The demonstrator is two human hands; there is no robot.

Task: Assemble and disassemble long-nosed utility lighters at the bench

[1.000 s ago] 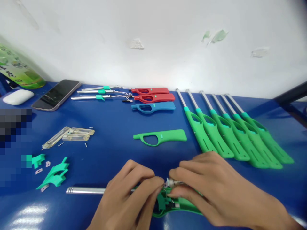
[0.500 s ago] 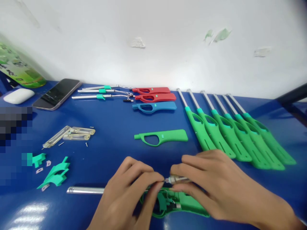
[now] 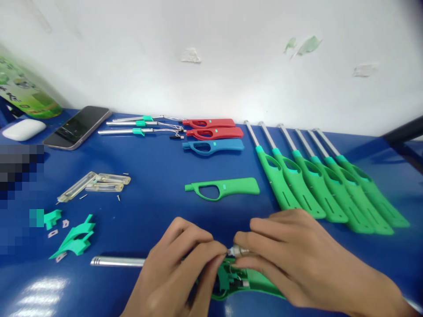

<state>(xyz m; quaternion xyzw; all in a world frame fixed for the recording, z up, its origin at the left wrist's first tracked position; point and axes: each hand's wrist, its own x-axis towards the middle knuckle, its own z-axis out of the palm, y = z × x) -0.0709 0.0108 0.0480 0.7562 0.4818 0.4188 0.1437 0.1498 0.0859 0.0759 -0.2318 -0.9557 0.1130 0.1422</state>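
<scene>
At the lower middle, an open green lighter shell [image 3: 264,281] lies on the blue table, with teal parts and wires inside it. A metal tube [image 3: 119,262] sticks out to its left. My right hand [image 3: 297,259] grips a clear fuel tank [image 3: 243,251], mostly hidden by the fingers, just above the shell. My left hand [image 3: 178,268] pinches at the tank's nozzle end; what its fingertips hold is too small to tell. Beyond my hands lies an empty green shell half [image 3: 239,186].
Finished-looking green lighters [image 3: 310,185] lie in a row at right. Red handles [image 3: 214,132], a blue handle [image 3: 228,145] and a phone [image 3: 77,127] are at the back. Clear tanks [image 3: 105,187] and teal pieces [image 3: 77,237] lie at left, a bottle [image 3: 29,94] behind.
My right hand's fingers have moved further over the clear tank, so less of it shows. My left hand is nearly where it was, and the camera view has shifted slightly.
</scene>
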